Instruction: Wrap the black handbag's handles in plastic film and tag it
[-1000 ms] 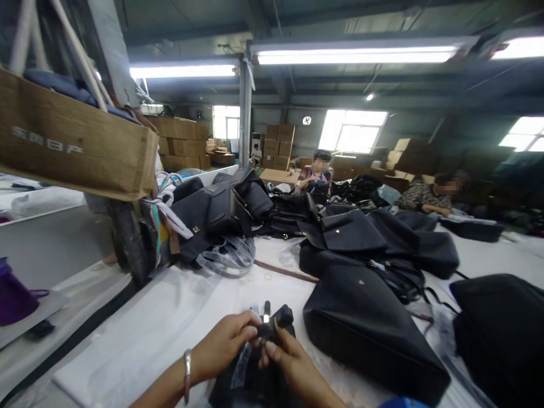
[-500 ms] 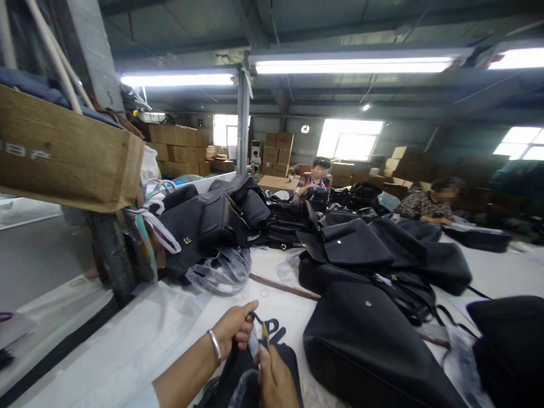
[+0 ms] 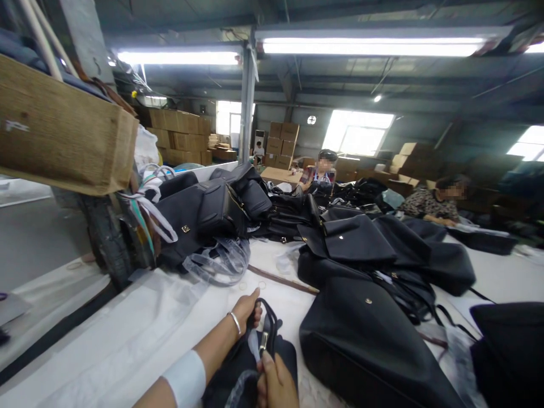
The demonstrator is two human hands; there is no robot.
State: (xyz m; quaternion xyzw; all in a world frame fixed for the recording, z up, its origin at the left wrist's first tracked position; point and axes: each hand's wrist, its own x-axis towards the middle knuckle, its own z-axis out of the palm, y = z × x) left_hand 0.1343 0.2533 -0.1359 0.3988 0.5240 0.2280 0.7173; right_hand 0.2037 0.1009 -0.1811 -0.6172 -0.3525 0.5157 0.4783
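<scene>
Black strap (image 3: 273,321) held in left hand (image 3: 247,310) and right hand (image 3: 275,386) fingers, large bag (image 3: 365,334) just beside

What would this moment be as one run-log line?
left hand: grips strap | right hand: pinches strap lower | under hands: bag | beside: big bag | surface: table

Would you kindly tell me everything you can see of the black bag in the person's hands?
The black bag looks like matte synthetic leather and lies on the white table cover at the frame's bottom. Its looped strap stands up, gripped by the left hand; the right hand pinches near a small metal fitting. Clear plastic wrap clings to it.
</scene>
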